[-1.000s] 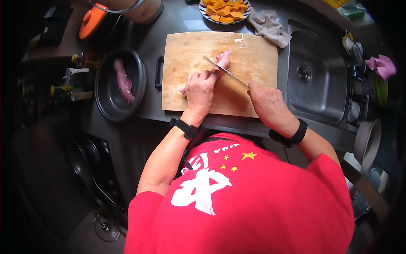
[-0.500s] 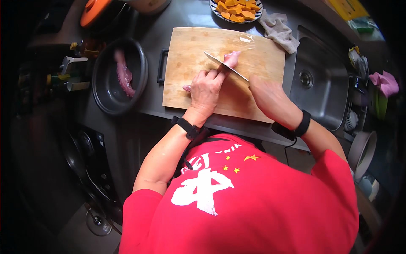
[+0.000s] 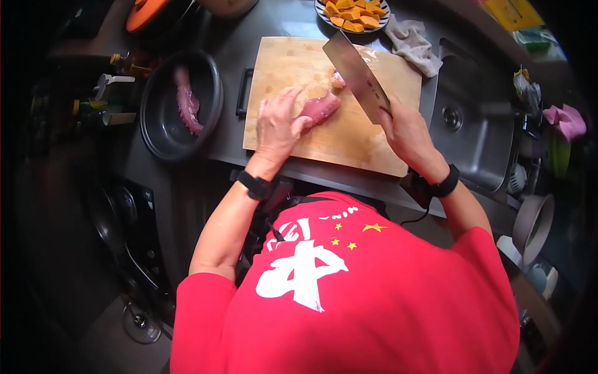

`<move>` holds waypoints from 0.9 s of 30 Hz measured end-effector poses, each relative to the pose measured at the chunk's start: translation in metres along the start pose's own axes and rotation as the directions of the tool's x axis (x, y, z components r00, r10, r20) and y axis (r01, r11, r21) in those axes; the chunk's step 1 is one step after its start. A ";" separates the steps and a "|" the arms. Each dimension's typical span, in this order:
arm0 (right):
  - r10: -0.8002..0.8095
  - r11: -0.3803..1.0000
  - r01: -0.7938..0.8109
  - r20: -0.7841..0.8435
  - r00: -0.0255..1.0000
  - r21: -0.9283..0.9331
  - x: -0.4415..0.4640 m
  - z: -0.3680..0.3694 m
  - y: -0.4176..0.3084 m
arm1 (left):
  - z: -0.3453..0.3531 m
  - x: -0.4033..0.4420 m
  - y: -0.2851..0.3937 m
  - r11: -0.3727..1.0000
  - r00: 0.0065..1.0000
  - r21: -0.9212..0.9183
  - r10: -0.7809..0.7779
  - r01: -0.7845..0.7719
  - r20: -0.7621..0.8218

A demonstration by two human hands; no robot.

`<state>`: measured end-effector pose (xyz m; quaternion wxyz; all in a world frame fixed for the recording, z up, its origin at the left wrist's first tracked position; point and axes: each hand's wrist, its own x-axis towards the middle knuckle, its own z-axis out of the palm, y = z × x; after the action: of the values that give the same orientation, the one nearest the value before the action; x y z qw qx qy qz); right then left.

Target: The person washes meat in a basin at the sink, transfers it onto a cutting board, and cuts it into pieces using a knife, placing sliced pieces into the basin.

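A strip of pink raw meat (image 3: 321, 109) lies on the wooden cutting board (image 3: 283, 59). My left hand (image 3: 278, 124) is at the strip's left end, its thumb against the meat and its fingers slightly blurred over the board. In my right hand (image 3: 408, 134) is the handle of a wide cleaver (image 3: 359, 78), its blade raised and tilted flat-side to view above the board's right half. A smaller meat piece (image 3: 338, 79) sits beyond the strip, partly behind the blade.
A dark bowl (image 3: 149, 115) with another meat strip (image 3: 187, 106) stands left of the board. Behind are a plate of orange chunks (image 3: 353, 14) and a grey cloth (image 3: 412, 45). The metal sink (image 3: 473, 134) is at right, bottles (image 3: 134, 62) at far left.
The cleaver has lifted off the meat and its broad side now shows. The meat's far end is now a separate piece. My left hand has shifted left, exposing more of the strip.
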<state>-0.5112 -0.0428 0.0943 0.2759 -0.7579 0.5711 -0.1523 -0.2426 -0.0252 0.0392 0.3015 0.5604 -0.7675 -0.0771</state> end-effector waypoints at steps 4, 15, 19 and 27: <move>-0.077 0.994 0.078 0.014 0.997 -0.070 -0.028 0.006 -0.014 | -0.013 -0.007 -0.012 0.961 0.952 -0.113 -0.224 0.251 0.208; -0.105 0.958 0.134 0.125 0.987 -0.254 -0.057 0.046 -0.024 | -0.012 -0.036 -0.039 0.526 0.792 -0.634 -0.558 0.567 0.246; -0.100 0.949 0.132 0.123 0.987 -0.287 -0.057 0.051 -0.026 | -0.020 -0.039 -0.043 0.450 0.744 -0.666 -0.622 0.595 0.244; -0.085 0.945 0.120 0.125 0.989 -0.306 -0.057 0.051 -0.038 | -0.028 -0.038 -0.011 0.838 0.901 -0.336 -0.423 0.431 0.098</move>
<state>-0.4714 0.0315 0.0806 0.1753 -0.8279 0.5318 -0.0323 -0.2113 0.0115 0.0427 0.3636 0.6539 -0.6002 -0.2828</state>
